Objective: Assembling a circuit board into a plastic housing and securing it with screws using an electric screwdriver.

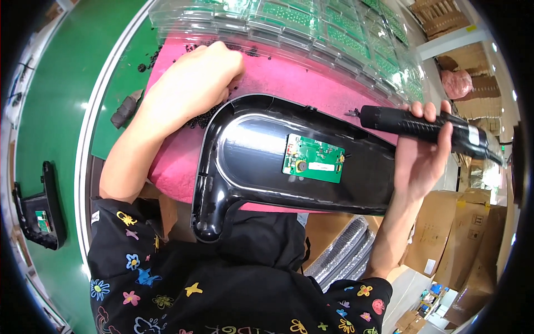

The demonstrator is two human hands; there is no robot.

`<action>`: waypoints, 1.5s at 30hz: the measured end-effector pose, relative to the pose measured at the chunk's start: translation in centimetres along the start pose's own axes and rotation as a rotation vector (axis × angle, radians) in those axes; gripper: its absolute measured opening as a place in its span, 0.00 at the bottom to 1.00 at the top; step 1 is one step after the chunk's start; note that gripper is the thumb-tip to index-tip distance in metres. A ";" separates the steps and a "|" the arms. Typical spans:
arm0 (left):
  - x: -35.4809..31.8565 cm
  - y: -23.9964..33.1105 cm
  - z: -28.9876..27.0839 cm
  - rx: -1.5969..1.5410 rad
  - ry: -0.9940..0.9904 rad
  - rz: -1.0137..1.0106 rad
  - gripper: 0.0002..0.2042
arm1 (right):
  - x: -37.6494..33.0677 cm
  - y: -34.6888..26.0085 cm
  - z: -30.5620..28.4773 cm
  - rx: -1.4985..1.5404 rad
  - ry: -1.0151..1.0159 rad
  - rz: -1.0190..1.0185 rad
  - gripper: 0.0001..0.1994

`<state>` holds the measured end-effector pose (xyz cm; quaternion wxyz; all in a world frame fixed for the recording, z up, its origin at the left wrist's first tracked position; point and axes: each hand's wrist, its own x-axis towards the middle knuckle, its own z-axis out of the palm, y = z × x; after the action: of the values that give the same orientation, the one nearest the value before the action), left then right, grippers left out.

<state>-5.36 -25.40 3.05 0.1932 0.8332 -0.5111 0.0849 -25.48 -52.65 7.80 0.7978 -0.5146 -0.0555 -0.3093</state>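
A black plastic housing (pixel 356 192) with a rounded end and a short leg lies in front of me, its hollow side up. Inside it sits a green circuit board (pixel 325 157). My left hand (pixel 203 78) reaches past the housing's far left edge, fingers curled down among small black screws (pixel 203 119); the fingertips are mostly hidden, so what they pinch does not show. In my right hand (pixel 425 156) is a black electric screwdriver (pixel 392 121), held nearly level over the housing's right end. Its bit points left, apart from the board.
Clear plastic trays (pixel 233 26) holding green boards line the far side of the pink mat (pixel 289 80). A dark lump (pixel 125 111) lies left of my forearm. Another black housing (pixel 55 225) rests on the green surface at far left. Cardboard boxes (pixel 445 234) stand at right.
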 end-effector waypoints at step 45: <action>1.5 7.3 0.9 -1.044 -0.130 0.275 0.17 | -4.3 -1.1 6.4 0.041 -0.230 -0.092 0.29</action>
<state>-11.16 -29.90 4.43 0.5363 0.5555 -0.6006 -0.2075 -28.09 -45.62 9.90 0.7814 -0.5272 -0.1765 -0.2835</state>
